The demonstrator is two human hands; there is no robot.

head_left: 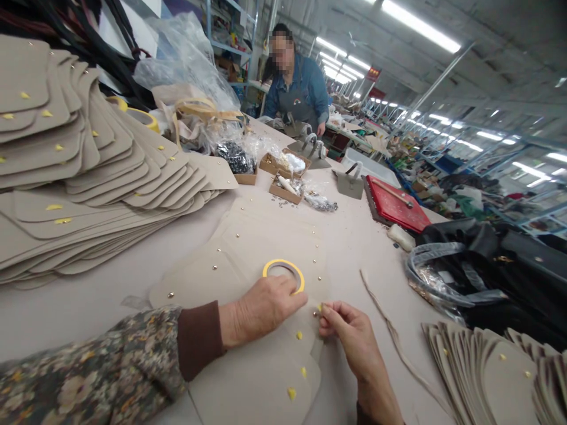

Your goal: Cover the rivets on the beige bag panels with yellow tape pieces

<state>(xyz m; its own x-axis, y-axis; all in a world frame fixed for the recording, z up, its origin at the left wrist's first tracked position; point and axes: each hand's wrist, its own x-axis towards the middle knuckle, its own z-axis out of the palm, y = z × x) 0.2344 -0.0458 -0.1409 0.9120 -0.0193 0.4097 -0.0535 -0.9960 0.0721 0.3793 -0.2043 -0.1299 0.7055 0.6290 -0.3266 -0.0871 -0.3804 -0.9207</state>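
The right hand (349, 336) is pinching a tiny item (318, 309), too small to identify, just right of the yellow tape roll (283, 262). The left hand (261, 310), loosely curled and gripping nothing, is hiding the roll's near rim and pressing the beige leather panel (239, 254). The panel, dotted with brass studs, is lying under the roll on the bench (88, 301).

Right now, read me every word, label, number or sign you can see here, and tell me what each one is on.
No text here can be read.
Red hanging sign far down the hall: marks too small and blurred to read.
Beige cut pieces, yellow tape roll, red board: no print visible.
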